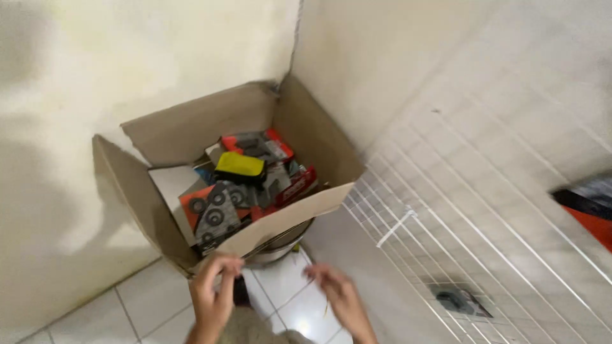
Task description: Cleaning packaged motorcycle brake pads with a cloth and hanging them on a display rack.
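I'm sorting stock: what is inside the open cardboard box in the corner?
The cardboard box holds a loose pile of flat retail packets, orange and grey with round black parts, and a yellow-and-black packet on top. Whatever lies beneath the pile is covered.
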